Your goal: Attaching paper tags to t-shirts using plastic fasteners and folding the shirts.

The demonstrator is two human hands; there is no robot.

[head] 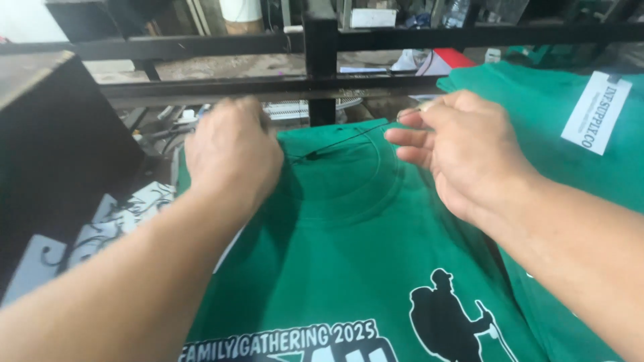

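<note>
Green printed shirt [349, 221] flat, collar pinched by both hands.

Black metal frame rails [221, 86] ran across bench, with upright post [320, 60] at centre. Dark box [47, 141] stood at left. White sheets with black scrollwork [100, 231] lay below it. Second green garment [537, 107] lay at right, carrying white rectangular tag [596, 111]. Red-and-white item [443, 62] sat behind rails.
</note>
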